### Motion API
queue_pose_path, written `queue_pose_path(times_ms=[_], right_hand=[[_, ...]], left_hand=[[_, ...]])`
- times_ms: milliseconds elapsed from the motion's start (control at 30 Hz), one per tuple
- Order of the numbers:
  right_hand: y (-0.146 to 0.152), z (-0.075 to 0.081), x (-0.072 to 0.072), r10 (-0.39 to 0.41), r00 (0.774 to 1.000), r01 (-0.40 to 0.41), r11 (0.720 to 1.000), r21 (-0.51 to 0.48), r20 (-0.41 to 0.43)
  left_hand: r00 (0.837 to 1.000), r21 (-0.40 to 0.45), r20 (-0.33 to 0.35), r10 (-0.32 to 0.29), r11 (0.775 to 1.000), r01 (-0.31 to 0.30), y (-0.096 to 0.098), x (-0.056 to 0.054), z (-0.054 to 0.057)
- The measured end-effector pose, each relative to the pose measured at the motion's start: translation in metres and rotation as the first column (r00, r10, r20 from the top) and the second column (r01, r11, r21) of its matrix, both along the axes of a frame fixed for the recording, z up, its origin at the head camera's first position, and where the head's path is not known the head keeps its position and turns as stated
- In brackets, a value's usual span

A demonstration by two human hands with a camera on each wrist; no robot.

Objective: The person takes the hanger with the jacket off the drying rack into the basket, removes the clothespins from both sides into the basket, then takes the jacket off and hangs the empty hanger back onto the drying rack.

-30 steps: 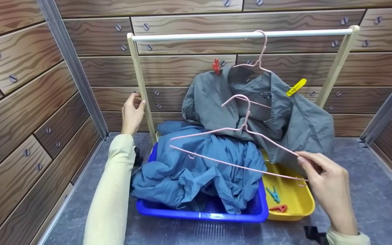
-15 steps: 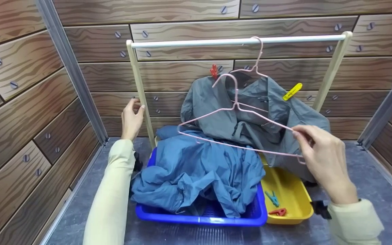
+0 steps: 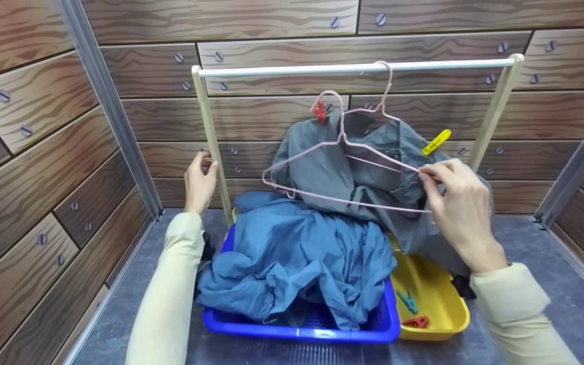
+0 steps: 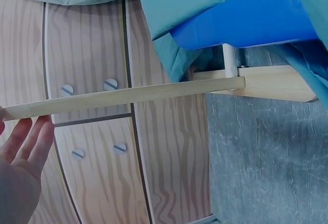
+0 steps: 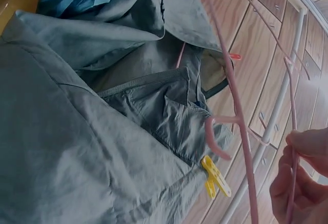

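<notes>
My right hand (image 3: 462,210) pinches one shoulder end of a pink wire hanger (image 3: 342,121), its hook up and to the left. That hanger carries no garment and overlaps a grey shirt (image 3: 317,167) in the head view. The shirt hangs on a second pink hanger (image 3: 388,86) from a clothes rack's white rail (image 3: 282,71). My left hand (image 3: 201,185) holds the rack's left wooden post (image 3: 212,132) between thumb and fingers; in the left wrist view the fingers (image 4: 38,147) meet the post's edge.
A blue basket (image 3: 302,333) with a crumpled blue garment (image 3: 292,263) stands below the rack. Beside it, a yellow tray (image 3: 439,299) contains a teal clothespin (image 3: 407,301) and a red clothespin (image 3: 416,322). Red (image 3: 320,112) and yellow (image 3: 436,142) clothespins sit at the shirt's shoulders.
My right hand has raised the hanger and shifted it toward the rail and to the left. The left hand stays at the post. The head view has tilted slightly upward.
</notes>
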State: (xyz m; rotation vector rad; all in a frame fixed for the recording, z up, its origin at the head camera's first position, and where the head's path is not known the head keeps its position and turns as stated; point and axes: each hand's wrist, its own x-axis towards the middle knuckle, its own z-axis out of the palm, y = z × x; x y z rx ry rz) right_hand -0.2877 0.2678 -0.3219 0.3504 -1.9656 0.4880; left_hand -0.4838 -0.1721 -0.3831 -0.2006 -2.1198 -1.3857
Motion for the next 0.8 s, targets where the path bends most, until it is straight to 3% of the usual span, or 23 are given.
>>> queue_pose_path(times_ms=[500, 800], right_hand=[[-0.024, 0.029, -0.038, 0.023, 0.996, -0.011, 0.99, -0.138, 0.087], [-0.047, 0.04, -0.059, 0.033, 0.992, -0.014, 0.988, -0.152, 0.121]], left_hand=[[1.0, -0.003, -0.013, 0.013, 1.0, -0.013, 0.002, 0.0, -0.002], [1.0, -0.01, -0.015, 0.018, 1.0, -0.018, 0.002, 0.0, -0.003]])
